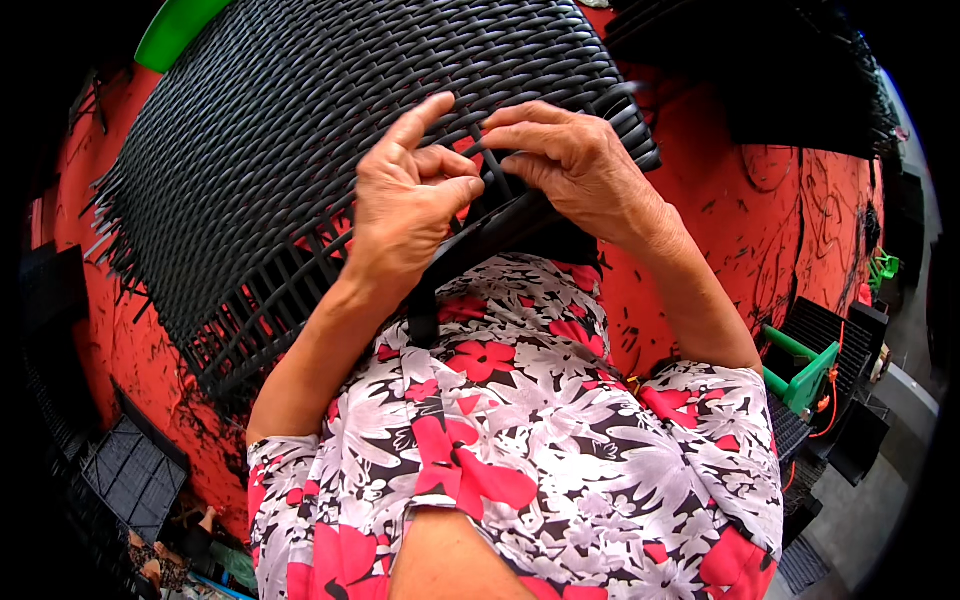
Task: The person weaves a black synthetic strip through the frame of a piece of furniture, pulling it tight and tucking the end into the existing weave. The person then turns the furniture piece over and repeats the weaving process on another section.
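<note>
A large black woven wicker panel point(330, 110) lies tilted in front of me, with loose strand ends at its left side. Along its near edge the weave is open, and bare ribs point(290, 275) show with gaps between them. Over this near edge, my left hand point(405, 195) has its index finger stretched out while the thumb and the other fingers close together. Whatever those fingers hold is hidden. Close beside it, my right hand point(585, 165) pinches a black weaving strand point(478, 135) at the panel's right part, with its fingertips partly covering it.
Black scraps litter the red floor point(720, 230). A green plastic piece point(180, 30) is behind the panel. At the right, a green frame point(805, 370) with an orange cord stands by dark woven pieces. Another dark panel point(135, 475) and part of a person point(150, 565) are at lower left.
</note>
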Demonstrator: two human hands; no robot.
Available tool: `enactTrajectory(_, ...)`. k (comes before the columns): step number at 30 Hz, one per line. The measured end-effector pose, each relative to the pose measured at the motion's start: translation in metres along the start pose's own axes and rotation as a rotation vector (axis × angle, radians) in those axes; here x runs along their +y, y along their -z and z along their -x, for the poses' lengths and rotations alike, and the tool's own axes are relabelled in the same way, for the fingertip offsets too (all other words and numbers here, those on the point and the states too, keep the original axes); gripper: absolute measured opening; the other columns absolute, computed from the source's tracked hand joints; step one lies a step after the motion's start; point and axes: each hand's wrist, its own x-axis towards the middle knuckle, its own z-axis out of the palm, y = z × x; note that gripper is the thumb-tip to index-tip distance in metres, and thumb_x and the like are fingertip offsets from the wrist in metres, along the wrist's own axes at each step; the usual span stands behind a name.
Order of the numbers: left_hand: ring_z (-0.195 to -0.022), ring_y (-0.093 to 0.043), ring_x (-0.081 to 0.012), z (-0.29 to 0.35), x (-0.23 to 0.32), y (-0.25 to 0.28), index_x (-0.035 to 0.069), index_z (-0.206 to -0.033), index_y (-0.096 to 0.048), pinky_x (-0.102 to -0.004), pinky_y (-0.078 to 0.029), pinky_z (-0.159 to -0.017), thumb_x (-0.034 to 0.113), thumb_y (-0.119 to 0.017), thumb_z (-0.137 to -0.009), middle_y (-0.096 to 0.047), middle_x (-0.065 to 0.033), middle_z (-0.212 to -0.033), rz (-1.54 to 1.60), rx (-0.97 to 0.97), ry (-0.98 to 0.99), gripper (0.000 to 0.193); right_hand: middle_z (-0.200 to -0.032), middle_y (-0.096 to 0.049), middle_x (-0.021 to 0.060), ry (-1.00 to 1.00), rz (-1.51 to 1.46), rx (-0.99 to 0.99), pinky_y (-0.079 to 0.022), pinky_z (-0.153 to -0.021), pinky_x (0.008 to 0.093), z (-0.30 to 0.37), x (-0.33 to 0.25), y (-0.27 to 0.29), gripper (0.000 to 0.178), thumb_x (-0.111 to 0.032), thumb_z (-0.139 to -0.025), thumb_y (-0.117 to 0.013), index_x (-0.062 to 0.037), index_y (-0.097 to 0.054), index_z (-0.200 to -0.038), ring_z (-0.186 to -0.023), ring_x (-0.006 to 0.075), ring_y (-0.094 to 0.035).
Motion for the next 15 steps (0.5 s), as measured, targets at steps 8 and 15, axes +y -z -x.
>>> enactTrajectory(8, -0.072, -0.062, -0.0074, 0.032, -0.010, 0.029, 0.002, -0.142, -0.035, -0.0183, -0.050, -0.064, -0.006, -0.059, -0.086, -0.069, -0.0088, -0.088, -0.448, 0.022, -0.155, 0.061, -0.065, -0.063, 0.0140, -0.214, -0.080, -0.227, -0.048, -0.057, 0.0309, -0.001, -0.009, -0.001, 0.012, -0.007, -0.077, -0.064, 0.0011, -0.068, -0.085, -0.060, 0.0200, -0.062)
enactTrajectory(15, -0.083, -0.068, -0.0190, 0.022, -0.030, 0.024, 0.004, -0.142, -0.037, -0.0281, -0.053, -0.070, -0.010, -0.056, -0.082, -0.069, -0.0145, -0.093, -1.019, -0.002, -0.276, 0.065, -0.065, -0.060, 0.0242, -0.100, 0.344, -0.433, -0.050, -0.063, 0.0460, -0.013, -0.017, -0.019, 0.009, -0.006, -0.066, -0.057, 0.0008, -0.064, -0.065, -0.067, 0.0406, -0.062)
